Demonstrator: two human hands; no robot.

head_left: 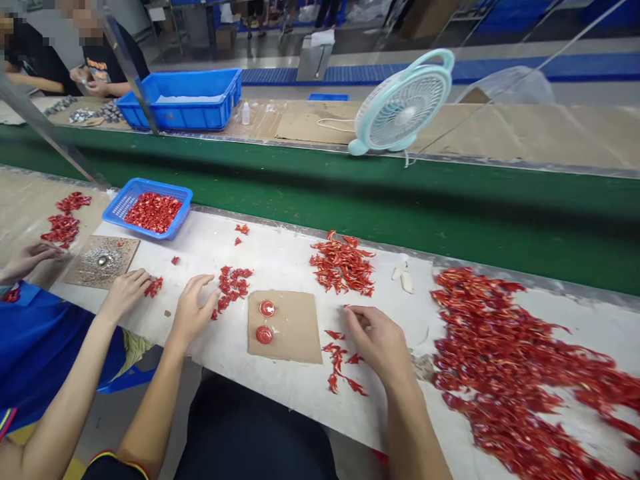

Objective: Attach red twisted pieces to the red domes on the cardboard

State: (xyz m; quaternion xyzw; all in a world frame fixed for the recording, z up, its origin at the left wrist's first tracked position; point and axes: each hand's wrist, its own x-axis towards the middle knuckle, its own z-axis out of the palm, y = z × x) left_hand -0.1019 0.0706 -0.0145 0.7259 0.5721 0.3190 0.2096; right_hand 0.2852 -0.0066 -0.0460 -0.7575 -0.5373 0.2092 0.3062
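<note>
My left hand (pixel 193 310) hovers with fingers apart beside a small pile of curved red pieces (pixel 234 283), holding nothing that I can see. Further right, the thumb and fingers of my right hand (pixel 377 343) are pinched together above the white surface. A speck of red shows at its fingertips, too small to name. Several slender, pointed red pieces (pixel 336 360) are scattered just left of that hand. Between my hands is a square of cardboard (pixel 295 327) bearing two round red pieces, one farther back (pixel 267 308) and one nearer (pixel 265 335).
Slender red pieces form a heap (pixel 343 263) behind my right hand and a large spread (pixel 510 347) at right. A blue basket (pixel 183 217) holds red parts. A co-worker's hand (pixel 125 293) is left of mine. A fan (pixel 405 107) stands beyond the green belt (pixel 300 193).
</note>
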